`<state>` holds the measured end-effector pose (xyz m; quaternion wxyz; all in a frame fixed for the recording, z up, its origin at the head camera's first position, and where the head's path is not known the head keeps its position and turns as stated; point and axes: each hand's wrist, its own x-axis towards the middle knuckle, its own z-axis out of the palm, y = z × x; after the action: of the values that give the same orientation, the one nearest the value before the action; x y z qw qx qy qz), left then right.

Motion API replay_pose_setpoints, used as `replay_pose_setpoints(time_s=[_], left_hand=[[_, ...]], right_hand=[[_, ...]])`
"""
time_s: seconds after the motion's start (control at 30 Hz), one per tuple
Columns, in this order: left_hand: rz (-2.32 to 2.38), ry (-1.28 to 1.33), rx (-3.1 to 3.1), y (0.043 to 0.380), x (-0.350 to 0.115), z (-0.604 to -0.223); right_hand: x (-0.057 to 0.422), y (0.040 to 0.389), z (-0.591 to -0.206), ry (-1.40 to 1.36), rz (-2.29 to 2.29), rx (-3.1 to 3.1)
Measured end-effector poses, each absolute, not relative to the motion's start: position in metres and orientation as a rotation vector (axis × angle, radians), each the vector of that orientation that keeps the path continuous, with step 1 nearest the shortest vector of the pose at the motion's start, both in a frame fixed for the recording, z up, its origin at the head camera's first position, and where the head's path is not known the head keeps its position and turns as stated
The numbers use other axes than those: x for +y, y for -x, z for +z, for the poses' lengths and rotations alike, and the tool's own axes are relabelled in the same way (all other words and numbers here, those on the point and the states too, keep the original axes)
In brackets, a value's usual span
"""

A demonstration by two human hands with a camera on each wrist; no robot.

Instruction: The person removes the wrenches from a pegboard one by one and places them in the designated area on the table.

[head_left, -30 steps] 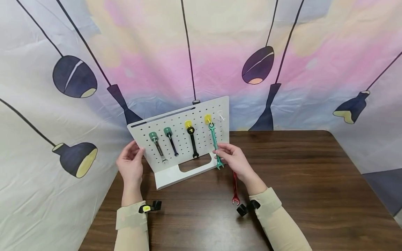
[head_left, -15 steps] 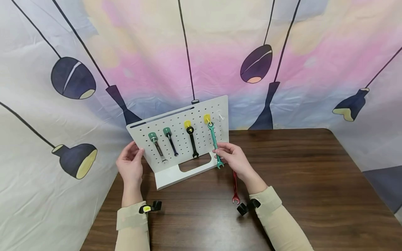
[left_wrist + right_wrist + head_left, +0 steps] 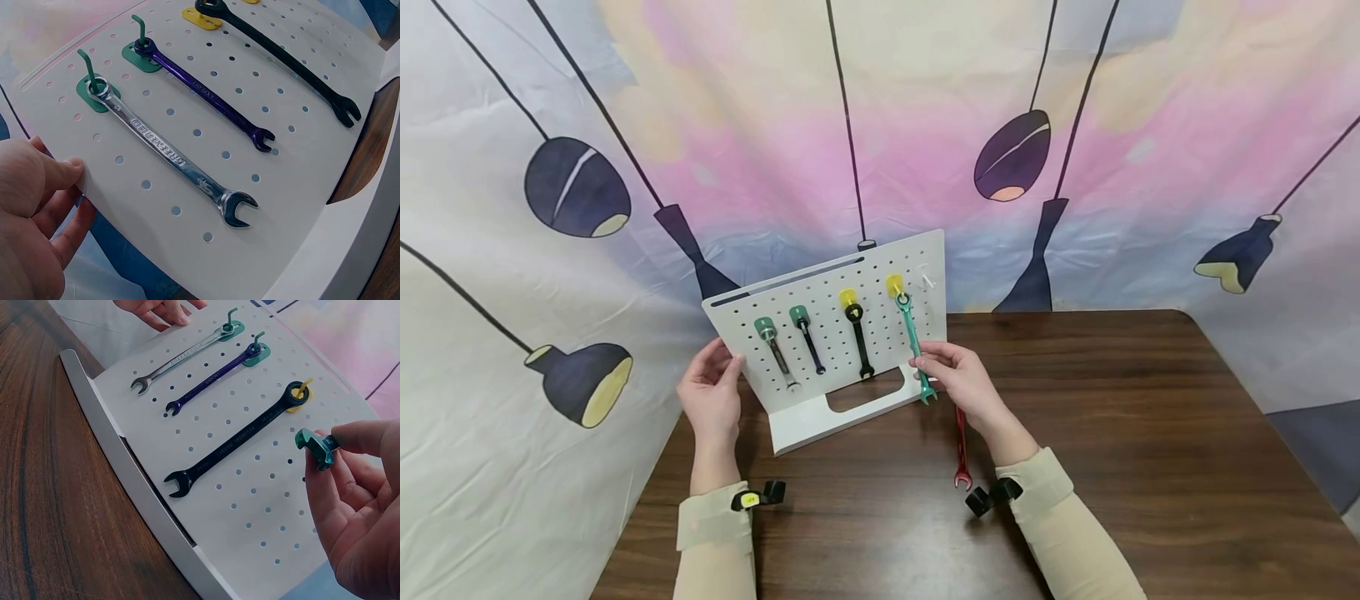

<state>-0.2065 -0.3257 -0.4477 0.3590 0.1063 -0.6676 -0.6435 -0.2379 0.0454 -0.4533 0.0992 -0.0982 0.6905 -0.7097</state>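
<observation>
My left hand (image 3: 711, 396) pinches the left edge of a white pegboard (image 3: 887, 342) between thumb and fingers. A green combination wrench (image 3: 913, 337) is pinched near its lower half by my right hand (image 3: 962, 383). Its ring end overlaps a yellow hook (image 3: 894, 284) in the head view, while the open end points down. In the right wrist view the wrench's open end faces the camera, hiding the shaft. Further left, a silver wrench (image 3: 156, 144) and a purple wrench (image 3: 206, 94) hang on green hooks. A black wrench (image 3: 240, 437) hangs from another yellow hook.
A red wrench (image 3: 962, 450) lies on the brown wooden table (image 3: 1120, 433), partly under my right hand. At the board's upper right is a bare white hook (image 3: 927, 277). Behind the table hangs a cloth (image 3: 925, 125) printed with lamps.
The open end of the green wrench has shifted very slightly to the right. Both hands keep the same grip and place, and the board has not moved.
</observation>
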Motion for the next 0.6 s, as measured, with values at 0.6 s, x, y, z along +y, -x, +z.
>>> replay_pose_setpoints(time_s=[0.6], left_hand=[[-1.641, -0.274, -1.739, 0.2077, -0.3268, -0.4500]], right_hand=[[0.0487, 0.2360, -0.4506, 0.325, -2.116, 2.033]])
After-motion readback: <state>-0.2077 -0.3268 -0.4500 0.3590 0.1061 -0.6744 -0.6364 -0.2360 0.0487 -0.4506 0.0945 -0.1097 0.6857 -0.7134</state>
